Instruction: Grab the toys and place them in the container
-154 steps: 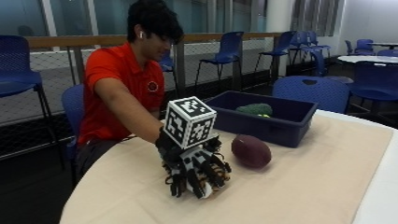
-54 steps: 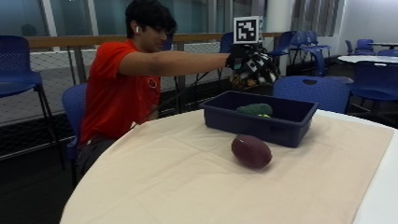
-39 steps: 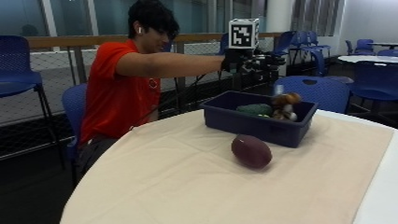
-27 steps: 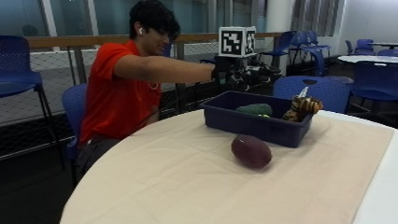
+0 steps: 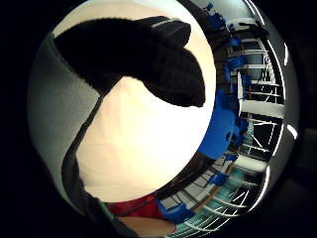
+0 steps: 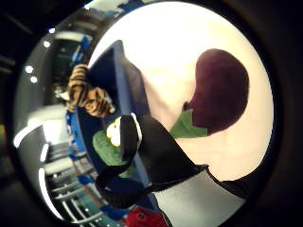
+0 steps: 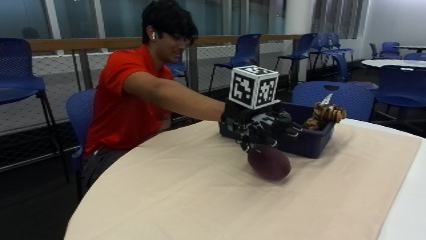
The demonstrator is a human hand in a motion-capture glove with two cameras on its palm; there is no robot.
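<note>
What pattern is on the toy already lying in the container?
Orange-and-black tiger stripes on the toy; clearest in the thumb side palm view.

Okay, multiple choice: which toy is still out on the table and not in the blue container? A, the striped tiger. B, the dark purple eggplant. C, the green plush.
B: the dark purple eggplant lies on the cloth in front of the blue container, under the gloved right hand, while the striped tiger and the green plush sit inside the container.

The gloved right hand covers the upper end of the dark maroon eggplant-shaped plush toy; whether its grip touches the toy cannot be told. The dark blue plastic container hides the striped tiger plush's lower body.
</note>
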